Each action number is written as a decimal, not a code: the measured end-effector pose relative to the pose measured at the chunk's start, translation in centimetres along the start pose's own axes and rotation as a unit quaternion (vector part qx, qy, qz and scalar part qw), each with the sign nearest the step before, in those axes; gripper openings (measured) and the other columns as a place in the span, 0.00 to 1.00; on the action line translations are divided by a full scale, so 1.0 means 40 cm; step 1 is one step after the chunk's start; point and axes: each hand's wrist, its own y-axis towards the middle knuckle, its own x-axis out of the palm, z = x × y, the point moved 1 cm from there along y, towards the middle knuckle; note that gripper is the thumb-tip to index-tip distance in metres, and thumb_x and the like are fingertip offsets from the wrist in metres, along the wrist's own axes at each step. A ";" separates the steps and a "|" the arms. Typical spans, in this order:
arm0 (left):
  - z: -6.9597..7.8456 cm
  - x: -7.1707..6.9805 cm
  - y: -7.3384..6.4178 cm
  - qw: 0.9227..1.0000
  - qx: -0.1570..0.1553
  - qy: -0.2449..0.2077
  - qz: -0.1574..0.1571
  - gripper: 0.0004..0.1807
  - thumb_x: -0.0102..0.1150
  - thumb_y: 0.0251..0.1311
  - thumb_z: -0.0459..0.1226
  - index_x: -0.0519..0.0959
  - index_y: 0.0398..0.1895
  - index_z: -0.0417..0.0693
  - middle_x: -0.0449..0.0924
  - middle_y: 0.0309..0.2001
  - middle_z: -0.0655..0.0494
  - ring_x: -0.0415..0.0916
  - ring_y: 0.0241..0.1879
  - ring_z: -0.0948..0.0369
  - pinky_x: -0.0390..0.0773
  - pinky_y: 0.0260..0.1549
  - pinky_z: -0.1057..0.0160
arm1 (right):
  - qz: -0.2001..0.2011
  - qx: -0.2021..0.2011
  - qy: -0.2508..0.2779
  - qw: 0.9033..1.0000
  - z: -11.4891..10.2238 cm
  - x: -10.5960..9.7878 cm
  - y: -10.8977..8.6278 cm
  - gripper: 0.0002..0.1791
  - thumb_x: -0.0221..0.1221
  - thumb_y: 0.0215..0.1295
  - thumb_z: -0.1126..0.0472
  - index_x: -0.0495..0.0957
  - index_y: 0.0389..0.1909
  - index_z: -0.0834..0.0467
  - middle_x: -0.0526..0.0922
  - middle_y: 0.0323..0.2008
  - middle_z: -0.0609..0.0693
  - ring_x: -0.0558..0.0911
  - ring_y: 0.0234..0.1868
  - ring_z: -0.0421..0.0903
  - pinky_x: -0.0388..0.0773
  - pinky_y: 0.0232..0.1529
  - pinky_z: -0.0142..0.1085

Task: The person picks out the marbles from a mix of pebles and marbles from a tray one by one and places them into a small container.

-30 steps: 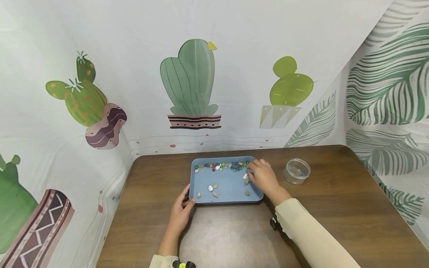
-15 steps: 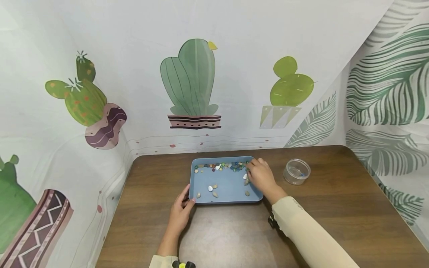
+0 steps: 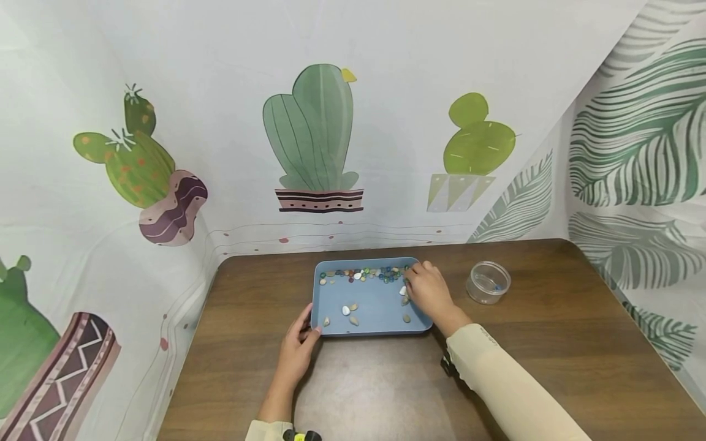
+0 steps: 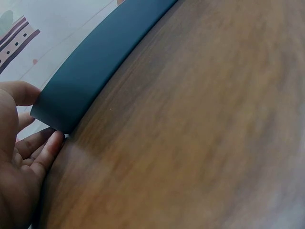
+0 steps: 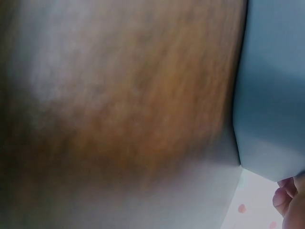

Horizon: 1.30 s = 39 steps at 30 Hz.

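A shallow blue tray (image 3: 375, 303) lies on the table, shown from its outer side in the left wrist view. Glass beads and small stones (image 3: 358, 274) line its far edge. My left hand (image 3: 296, 352) grips the near left corner, thumb at the rim and fingers against the outer wall. Over the right side, my right hand (image 3: 430, 289) reaches in with bent fingers, fingertips down among beads at the far right corner. Whether it pinches one I cannot tell, as the hand covers that spot. A white stone (image 3: 403, 291) lies beside those fingers.
A clear round container (image 3: 488, 282) with a small blue piece inside stands right of the tray. Several pebbles lie apart on the tray floor, among them a white stone (image 3: 345, 310) and a grey pebble (image 3: 406, 318). A cactus-printed cloth (image 3: 397, 122) hangs behind the wooden table (image 3: 380, 392).
My right wrist and sleeve have shifted slightly left, with the fingertips staying at the far right corner of the tray. The left hand and the tray have held still.
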 end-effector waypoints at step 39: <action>-0.003 -0.004 0.000 1.000 0.009 0.002 -0.003 0.31 0.61 0.68 0.40 0.68 0.74 0.61 0.77 0.60 0.44 0.78 0.48 0.58 0.78 0.45 0.69 | -0.006 0.014 0.030 0.999 0.006 -0.001 -0.001 0.09 0.69 0.61 0.60 0.87 0.40 0.58 0.86 0.36 0.51 0.73 0.36 0.49 0.69 0.39 0.43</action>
